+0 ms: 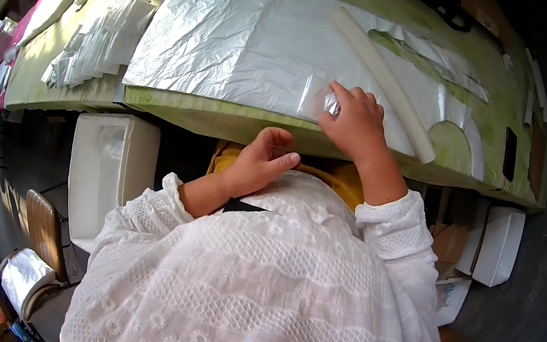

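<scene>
My right hand [358,123] is over the near part of a silvery-white plastic sheet [201,38] spread on the table. Its thumb and forefinger close on a small clear plastic piece [314,96], possibly a small bag, that lies against the sheet. Just in front of my body, below the table edge, my left hand [260,163] is loosely curled. A gap shows between its thumb and fingers, and I see nothing held there. A long white tube [387,85] rests diagonally across the sheet, right of my right hand.
Overlapping clear plastic bags [105,37] lie on the green-covered table [190,109] at left. A dark phone-like slab [509,154] is near the right end. Below the table stand a white foam box [112,174] at left, another white box [499,246] at right, and a wooden-backed chair [44,228].
</scene>
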`<move>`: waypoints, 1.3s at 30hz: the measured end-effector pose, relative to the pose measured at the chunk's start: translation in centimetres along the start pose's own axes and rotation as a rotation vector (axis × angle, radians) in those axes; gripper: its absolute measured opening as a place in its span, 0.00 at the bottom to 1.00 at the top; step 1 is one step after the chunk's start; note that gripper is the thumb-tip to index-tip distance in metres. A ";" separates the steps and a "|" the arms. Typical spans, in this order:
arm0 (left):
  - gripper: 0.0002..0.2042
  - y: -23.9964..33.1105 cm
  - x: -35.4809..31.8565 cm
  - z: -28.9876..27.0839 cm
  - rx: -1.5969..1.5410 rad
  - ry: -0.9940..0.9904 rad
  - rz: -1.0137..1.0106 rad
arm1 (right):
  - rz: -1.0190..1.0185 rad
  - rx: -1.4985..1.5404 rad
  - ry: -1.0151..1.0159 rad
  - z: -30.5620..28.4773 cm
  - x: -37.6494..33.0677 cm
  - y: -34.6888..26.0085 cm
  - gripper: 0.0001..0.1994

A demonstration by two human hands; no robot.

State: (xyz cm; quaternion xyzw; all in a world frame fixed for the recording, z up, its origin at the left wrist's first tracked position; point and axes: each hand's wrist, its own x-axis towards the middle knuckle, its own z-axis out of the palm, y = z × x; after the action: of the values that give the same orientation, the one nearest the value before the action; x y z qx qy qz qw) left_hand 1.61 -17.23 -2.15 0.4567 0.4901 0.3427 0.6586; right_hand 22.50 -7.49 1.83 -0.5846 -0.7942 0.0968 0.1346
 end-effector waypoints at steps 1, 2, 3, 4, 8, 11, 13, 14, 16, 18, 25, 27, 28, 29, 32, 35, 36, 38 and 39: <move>0.26 0.0 0.3 0.0 -0.310 -0.006 -0.238 | -0.035 -0.011 -0.025 -0.5 -0.7 -0.6 0.26; 0.27 1.6 0.4 0.3 -0.530 -0.008 -0.398 | -0.093 0.036 -0.019 -0.6 -1.7 -1.2 0.26; 0.23 1.7 1.0 0.3 -0.657 -0.052 -0.425 | -0.153 0.084 -0.013 -0.7 -3.0 -1.9 0.26; 0.21 0.7 1.6 0.4 -0.682 -0.096 -0.304 | -0.219 0.136 0.047 -0.3 -4.2 -2.5 0.25; 0.16 0.5 1.2 1.0 -0.593 0.015 -0.211 | -0.316 0.320 0.280 1.0 -5.4 -3.7 0.21; 0.15 0.8 0.5 0.1 -0.372 -0.010 -0.158 | 0.101 0.982 -0.045 0.6 -5.3 -3.4 0.18; 0.15 1.9 -0.2 0.1 -0.435 0.115 -0.030 | 0.056 1.001 0.037 0.8 -4.8 -3.5 0.15; 0.16 2.3 -0.5 0.0 -0.467 0.178 0.034 | 0.050 0.987 0.075 0.7 -4.7 -4.0 0.15; 0.16 2.2 -0.5 -0.5 -0.459 0.160 0.183 | 0.039 0.991 0.135 0.8 -4.4 -4.5 0.13; 0.12 1.1 0.3 -2.2 -0.313 0.177 0.202 | 0.022 1.031 0.179 1.2 -4.0 -4.6 0.11; 0.19 7.4 5.9 -22.0 0.415 0.743 0.743 | -0.037 0.922 0.176 1.9 -4.3 -3.4 0.07; 0.19 10.8 6.6 -27.5 0.800 0.908 0.611 | -0.087 0.875 0.155 1.9 -4.5 -3.3 0.06; 0.19 12.3 7.0 -29.4 0.967 0.948 0.532 | -0.121 0.847 0.151 2.0 -4.5 -3.1 0.06; 0.19 12.7 7.7 -31.8 1.089 0.971 0.517 | -0.159 0.817 0.144 1.8 -4.5 -3.3 0.06; 0.17 13.6 10.1 -35.7 1.305 0.952 0.235 | -0.136 0.821 0.147 1.3 -4.5 -3.7 0.06; 0.17 13.1 11.3 -36.6 1.544 0.950 0.029 | -0.113 0.797 0.155 0.9 -4.7 -3.7 0.06; 0.17 13.0 11.3 -36.2 1.596 0.972 0.009 | -0.103 0.782 0.161 0.5 -4.9 -3.6 0.07; 0.17 12.9 11.5 -36.7 1.668 0.999 -0.032 | -0.137 0.720 0.229 -0.2 -4.8 -3.0 0.07; 0.17 12.8 11.5 -37.5 1.681 0.997 -0.050 | -0.146 0.680 0.259 -0.9 -5.0 -2.5 0.07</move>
State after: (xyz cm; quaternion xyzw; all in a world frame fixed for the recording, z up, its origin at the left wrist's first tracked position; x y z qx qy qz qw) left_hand -31.07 7.51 2.18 0.5696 0.8065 0.0214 -0.1571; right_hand 21.92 -13.02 2.97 -0.4558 -0.7326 0.2704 0.4271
